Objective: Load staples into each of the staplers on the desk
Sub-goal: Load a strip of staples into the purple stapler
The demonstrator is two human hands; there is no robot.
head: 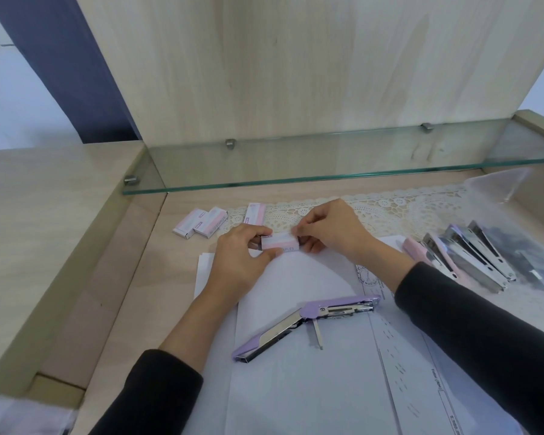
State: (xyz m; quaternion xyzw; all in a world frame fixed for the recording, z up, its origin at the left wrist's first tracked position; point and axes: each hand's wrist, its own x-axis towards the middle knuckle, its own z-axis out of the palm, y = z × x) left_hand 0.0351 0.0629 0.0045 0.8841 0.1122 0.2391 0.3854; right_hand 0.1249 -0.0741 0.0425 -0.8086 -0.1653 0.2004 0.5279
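Left hand (239, 259) grips box (280, 244); right hand (330, 229) pinches box end, hiding it. Staplers (471, 259) right of box blurry.

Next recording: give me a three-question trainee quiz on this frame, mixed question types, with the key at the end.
1. True or false: the purple stapler lies swung open on the white paper.
2. Multiple choice: what do the left hand and the right hand hold between them? A) a staple box B) scissors C) a pen
3. Fill in: ___ spare staple boxes lie on the desk beyond the left hand.

Key: 1 true; 2 A; 3 three.
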